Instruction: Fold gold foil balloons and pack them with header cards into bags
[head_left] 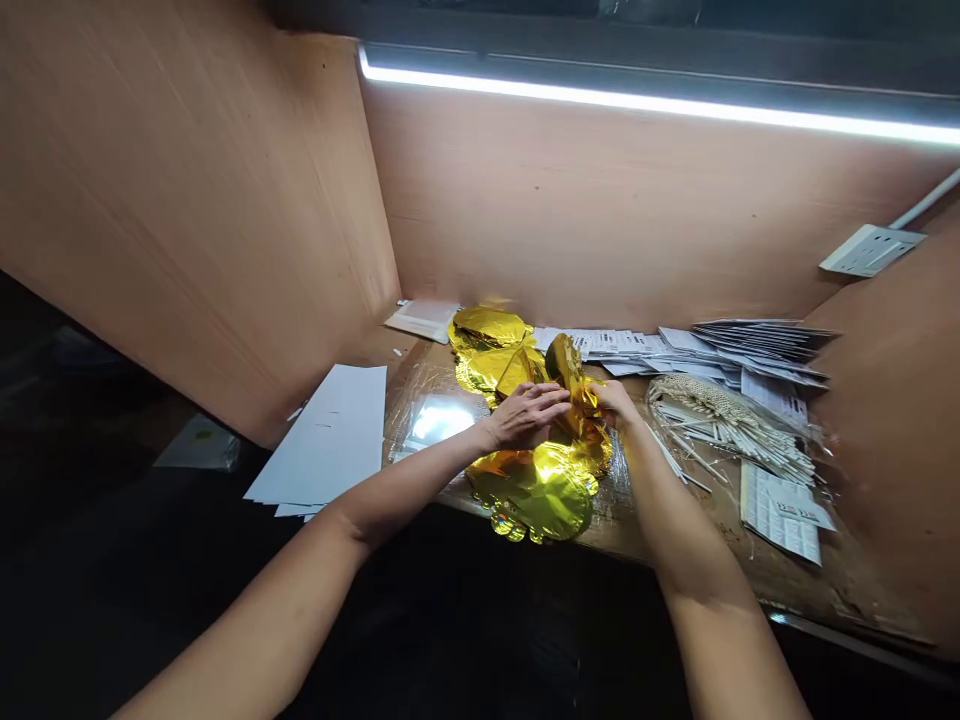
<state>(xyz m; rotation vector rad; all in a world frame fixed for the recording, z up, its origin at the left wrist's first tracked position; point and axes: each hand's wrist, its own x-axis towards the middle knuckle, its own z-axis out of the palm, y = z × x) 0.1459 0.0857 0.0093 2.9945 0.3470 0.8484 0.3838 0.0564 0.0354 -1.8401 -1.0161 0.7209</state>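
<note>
A bunch of shiny gold foil balloons (551, 500), limp and crumpled, lies across the middle of the work surface and over its front edge. My left hand (527, 415) rests on the foil from the left, its fingers bent over a raised fold; its thumb is hidden. My right hand (613, 402) pinches the upright part of the foil from the right side, with its fingertips partly behind the gold. The two hands are close together, a fold of foil standing between them. More flat gold foil with scalloped edges (487, 328) lies behind my left hand.
White paper sheets (330, 435) lie at the left. Printed paper packets (750, 345) line the back right, with a bundle of white sticks (750, 435) before them. A printed sheet (780, 515) lies at the right, below a wall socket (872, 250). Wooden panels (600, 220) enclose the surface.
</note>
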